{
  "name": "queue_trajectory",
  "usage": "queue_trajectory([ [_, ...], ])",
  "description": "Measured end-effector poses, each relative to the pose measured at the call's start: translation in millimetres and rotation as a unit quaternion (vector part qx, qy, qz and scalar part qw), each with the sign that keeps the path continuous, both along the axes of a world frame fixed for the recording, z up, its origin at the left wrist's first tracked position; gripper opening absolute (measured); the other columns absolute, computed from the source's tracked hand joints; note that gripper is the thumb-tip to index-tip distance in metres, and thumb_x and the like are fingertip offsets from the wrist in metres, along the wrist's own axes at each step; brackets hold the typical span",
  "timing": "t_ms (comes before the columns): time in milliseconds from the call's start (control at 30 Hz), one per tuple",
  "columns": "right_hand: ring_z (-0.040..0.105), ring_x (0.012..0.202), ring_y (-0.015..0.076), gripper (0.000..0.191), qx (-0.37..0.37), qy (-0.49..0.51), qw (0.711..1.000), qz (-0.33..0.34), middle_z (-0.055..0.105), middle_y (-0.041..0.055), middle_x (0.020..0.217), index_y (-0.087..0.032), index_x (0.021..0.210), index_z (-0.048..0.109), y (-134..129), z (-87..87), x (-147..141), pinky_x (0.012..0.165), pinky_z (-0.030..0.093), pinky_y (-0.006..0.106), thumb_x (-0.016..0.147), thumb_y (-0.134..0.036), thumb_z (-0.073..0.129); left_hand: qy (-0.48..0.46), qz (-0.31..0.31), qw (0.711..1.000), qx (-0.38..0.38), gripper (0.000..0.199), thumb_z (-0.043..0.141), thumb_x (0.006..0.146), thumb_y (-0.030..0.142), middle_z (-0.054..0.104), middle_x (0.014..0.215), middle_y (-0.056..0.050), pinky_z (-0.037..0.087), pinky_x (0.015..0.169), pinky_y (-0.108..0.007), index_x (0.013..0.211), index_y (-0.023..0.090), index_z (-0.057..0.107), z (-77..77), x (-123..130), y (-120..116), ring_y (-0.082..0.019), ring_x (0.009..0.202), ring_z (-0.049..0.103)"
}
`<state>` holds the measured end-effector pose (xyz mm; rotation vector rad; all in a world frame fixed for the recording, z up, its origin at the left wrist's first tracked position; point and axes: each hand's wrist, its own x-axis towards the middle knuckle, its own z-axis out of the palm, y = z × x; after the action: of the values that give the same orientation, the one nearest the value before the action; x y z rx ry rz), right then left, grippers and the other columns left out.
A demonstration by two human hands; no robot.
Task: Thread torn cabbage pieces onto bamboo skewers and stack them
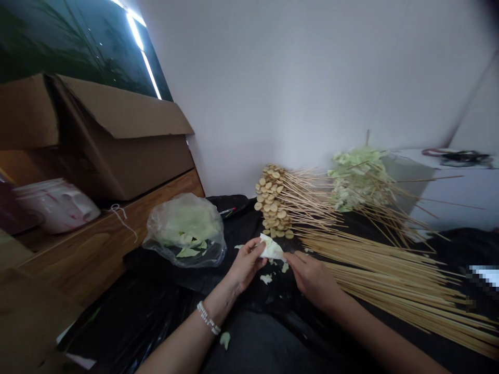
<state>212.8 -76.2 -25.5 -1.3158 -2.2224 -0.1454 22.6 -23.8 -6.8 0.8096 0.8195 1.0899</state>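
A folded piece of pale cabbage leaf (pixel 272 247) is pinched between the thumb and fingers of my left hand (pixel 248 259), which wears a beaded bracelet. My right hand (pixel 310 272) is closed, its fingertips touching the leaf's right end; what lies inside its fingers is hidden. Small cabbage scraps (pixel 266 279) lie on the black plastic sheet (pixel 253 332) below. Just beyond my hands is a pile of skewers tipped with round, tan slices (pixel 273 200). Loose bare bamboo skewers (pixel 390 275) spread out to the right of my right hand.
At left, a clear plastic bag (pixel 185 228) holds cabbage leaves. Behind it, an open cardboard box (pixel 132 150) and a white tub (pixel 58 205) stand on a wooden surface. Skewered cabbage (pixel 360 179) is heaped at the back right, by the pale wall (pixel 292 78).
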Motion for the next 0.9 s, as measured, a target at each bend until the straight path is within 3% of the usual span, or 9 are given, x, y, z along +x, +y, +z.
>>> queue_trajectory([
  [167,0.061,0.080,0.0172,0.028,-0.043,-0.017,0.999,-0.025,0.064,0.0046,0.089,-0.019,0.110,0.060,-1,9.0,2,0.068,0.043,0.026,0.095,-0.017,0.036,-0.039,0.050,0.998,0.003,0.025,0.079,0.071,0.024,0.066,0.081,-0.002,0.050,0.051,-0.013,0.090,0.014,0.067,3.5,-4,6,-0.007,0.061,0.060],
  [367,0.062,0.083,0.0166,0.031,-0.087,0.010,0.996,-0.003,0.065,0.0054,0.091,-0.018,0.107,0.060,-2,12.3,3,0.073,0.042,0.025,0.094,-0.013,0.032,-0.047,0.020,0.998,-0.022,0.025,0.070,0.079,0.017,0.067,0.089,-0.005,0.050,0.051,-0.014,0.103,0.013,0.069,10.3,-4,4,-0.008,0.066,0.061],
  [733,0.060,0.075,0.0153,0.028,-0.152,0.083,0.984,0.034,0.066,0.0041,0.081,-0.018,0.089,0.060,1,6.8,-1,0.069,0.038,0.025,0.093,-0.013,0.032,-0.023,0.002,1.000,0.006,0.038,0.076,0.074,0.028,0.066,0.089,-0.005,0.049,0.055,-0.015,0.109,0.015,0.068,5.0,-1,-1,-0.008,0.068,0.059],
  [900,0.061,0.078,0.0159,0.028,-0.155,0.067,0.986,0.007,0.066,0.0047,0.083,-0.018,0.090,0.059,1,5.1,-2,0.070,0.038,0.025,0.093,-0.013,0.032,-0.016,0.000,1.000,0.024,0.043,0.078,0.071,0.036,0.066,0.089,-0.004,0.048,0.057,-0.015,0.108,0.016,0.069,1.2,1,-3,-0.008,0.070,0.058],
])
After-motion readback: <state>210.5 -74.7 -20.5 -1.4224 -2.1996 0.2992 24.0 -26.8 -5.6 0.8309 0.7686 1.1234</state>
